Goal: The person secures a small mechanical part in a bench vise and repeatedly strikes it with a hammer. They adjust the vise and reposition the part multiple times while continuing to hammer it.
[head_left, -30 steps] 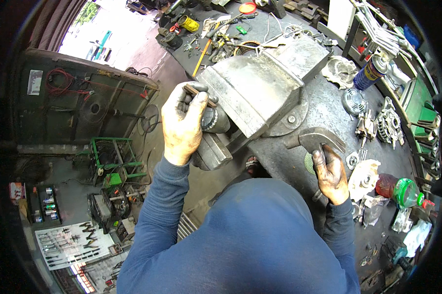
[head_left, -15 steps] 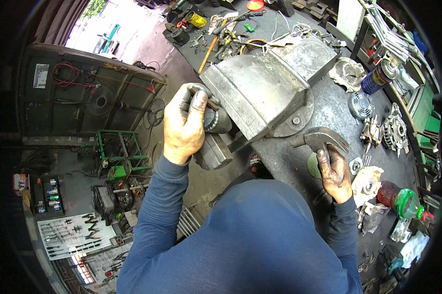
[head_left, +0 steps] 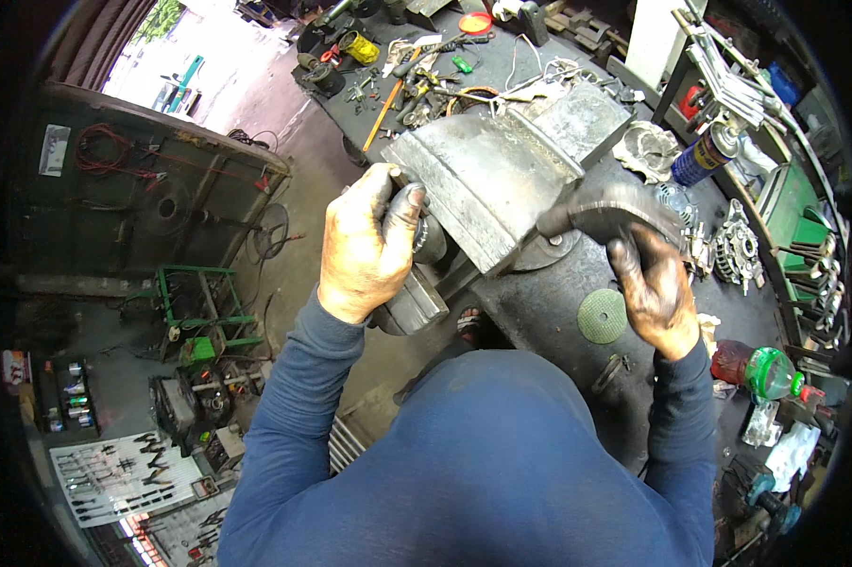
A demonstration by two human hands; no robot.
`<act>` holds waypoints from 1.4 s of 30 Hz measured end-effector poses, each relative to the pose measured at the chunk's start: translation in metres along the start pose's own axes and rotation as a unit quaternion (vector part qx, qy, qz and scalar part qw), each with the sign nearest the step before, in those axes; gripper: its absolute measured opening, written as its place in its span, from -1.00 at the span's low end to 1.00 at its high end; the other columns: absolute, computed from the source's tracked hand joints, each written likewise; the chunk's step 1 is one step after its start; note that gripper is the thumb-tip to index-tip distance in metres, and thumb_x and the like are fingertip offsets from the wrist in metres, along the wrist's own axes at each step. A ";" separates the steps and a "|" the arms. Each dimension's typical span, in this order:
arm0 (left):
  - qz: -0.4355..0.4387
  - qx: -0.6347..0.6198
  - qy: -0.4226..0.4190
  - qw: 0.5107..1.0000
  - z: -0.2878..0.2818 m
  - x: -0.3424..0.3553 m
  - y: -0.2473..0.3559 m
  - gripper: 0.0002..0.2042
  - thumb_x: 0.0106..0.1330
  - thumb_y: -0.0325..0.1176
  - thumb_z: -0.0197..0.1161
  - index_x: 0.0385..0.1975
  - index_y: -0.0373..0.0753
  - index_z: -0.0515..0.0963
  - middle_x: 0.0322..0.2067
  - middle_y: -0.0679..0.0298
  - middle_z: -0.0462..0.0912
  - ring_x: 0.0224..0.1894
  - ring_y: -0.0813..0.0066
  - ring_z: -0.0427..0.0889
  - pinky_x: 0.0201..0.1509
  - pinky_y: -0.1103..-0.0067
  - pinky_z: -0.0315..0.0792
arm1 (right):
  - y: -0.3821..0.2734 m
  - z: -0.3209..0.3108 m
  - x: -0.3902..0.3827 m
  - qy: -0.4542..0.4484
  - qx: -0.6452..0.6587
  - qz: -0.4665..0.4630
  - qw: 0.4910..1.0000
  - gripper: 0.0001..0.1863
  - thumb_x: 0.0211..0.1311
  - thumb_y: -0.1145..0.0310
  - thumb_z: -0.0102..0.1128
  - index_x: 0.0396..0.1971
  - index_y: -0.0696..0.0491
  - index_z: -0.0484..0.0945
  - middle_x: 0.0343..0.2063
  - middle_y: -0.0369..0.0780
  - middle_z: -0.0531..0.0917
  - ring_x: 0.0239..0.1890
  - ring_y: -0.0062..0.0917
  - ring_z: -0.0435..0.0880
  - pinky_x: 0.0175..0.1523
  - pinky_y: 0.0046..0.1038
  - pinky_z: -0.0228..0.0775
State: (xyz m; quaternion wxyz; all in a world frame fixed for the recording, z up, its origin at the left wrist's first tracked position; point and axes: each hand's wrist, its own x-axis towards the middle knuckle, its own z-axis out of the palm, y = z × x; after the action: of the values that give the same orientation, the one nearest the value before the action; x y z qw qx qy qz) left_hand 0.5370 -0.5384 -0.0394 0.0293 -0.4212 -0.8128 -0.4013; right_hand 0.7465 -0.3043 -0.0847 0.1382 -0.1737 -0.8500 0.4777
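A large grey bench vise (head_left: 487, 175) stands in front of me, its near jaw (head_left: 412, 304) toward my body. Between the jaws sits a dark round metal part (head_left: 431, 241) with a ridged edge, partly hidden. My left hand (head_left: 365, 246) is closed at the vise's left side, over that part; thumb and fingers pinch something thin and dark, mostly covered. In my right hand (head_left: 657, 293) is a claw hammer (head_left: 620, 210), blurred by motion, its head near the vise's right side. The hammer's handle is largely hidden.
A green grinding disc (head_left: 602, 316) lies on the dark bench (head_left: 549, 302). To the right are a spray can (head_left: 706, 154), alternator parts (head_left: 736, 248) and a bottle of red liquid (head_left: 757, 369). Hand tools (head_left: 426, 94) litter the far bench. A green metal frame (head_left: 209, 312) stands on the floor at left.
The hammer has risen and moved in toward the vise with my right hand, uncovering more of the grinding disc. My left hand stays at the jaws. The whole view has shifted slightly.
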 end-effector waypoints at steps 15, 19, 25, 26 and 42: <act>0.150 0.035 -0.008 0.988 -0.003 0.007 0.002 -0.82 0.29 -0.43 0.30 -0.20 -0.37 0.54 -0.40 -0.02 0.61 -0.34 -0.08 0.64 -0.30 0.26 0.51 | -0.149 -0.030 0.073 -0.039 -0.378 -0.308 0.872 -0.65 0.43 0.16 0.20 -0.11 0.19 0.59 -0.45 -0.04 0.67 -0.42 -0.23 0.68 -0.32 -0.30 0.45; 0.128 0.026 0.000 0.991 -0.002 0.006 0.004 -0.83 0.31 -0.40 0.29 -0.23 -0.37 0.54 -0.40 -0.02 0.62 -0.36 -0.09 0.64 -0.29 0.27 0.51 | -0.153 -0.044 0.059 -0.010 -0.292 -0.230 0.928 -0.60 0.44 0.19 0.19 -0.03 0.26 0.56 -0.33 0.00 0.70 -0.29 -0.29 0.72 -0.16 -0.32 0.51; -0.075 -0.122 0.012 0.990 0.002 -0.002 0.004 -0.83 0.42 -0.36 0.19 -0.31 -0.37 0.53 -0.46 0.12 0.65 -0.43 0.33 0.64 -0.28 0.45 0.50 | -0.081 -0.041 0.025 0.013 -0.112 -0.105 0.988 -0.55 0.45 0.15 0.13 -0.03 0.31 0.55 -0.37 0.02 0.65 -0.29 -0.26 0.65 -0.08 -0.31 0.46; -0.082 -0.127 0.026 0.988 0.003 -0.004 0.007 -0.79 0.47 -0.33 0.13 -0.34 -0.35 0.52 -0.49 0.23 0.63 -0.41 0.52 0.57 -0.26 0.52 0.46 | -0.066 -0.036 0.015 0.009 -0.093 -0.082 0.992 -0.53 0.45 0.13 0.11 -0.05 0.32 0.55 -0.39 0.06 0.65 -0.32 -0.20 0.65 -0.10 -0.29 0.46; -0.145 -0.111 0.015 0.983 0.003 0.001 0.013 -0.78 0.51 -0.29 0.12 -0.30 -0.33 0.54 -0.46 0.29 0.66 -0.39 0.62 0.57 -0.24 0.61 0.47 | 0.069 0.035 -0.066 -0.014 0.128 0.118 0.985 -0.54 0.54 0.06 -0.02 -0.11 0.25 0.51 -0.37 -0.12 0.53 -0.29 -0.40 0.46 -0.13 -0.32 0.34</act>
State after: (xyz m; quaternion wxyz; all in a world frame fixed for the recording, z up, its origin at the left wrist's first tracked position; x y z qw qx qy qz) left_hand 0.5465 -0.5314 -0.0334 -0.0634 -0.2937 -0.8153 -0.4950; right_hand 0.8030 -0.3261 -0.1665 0.0898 -0.2465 -0.7571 0.5983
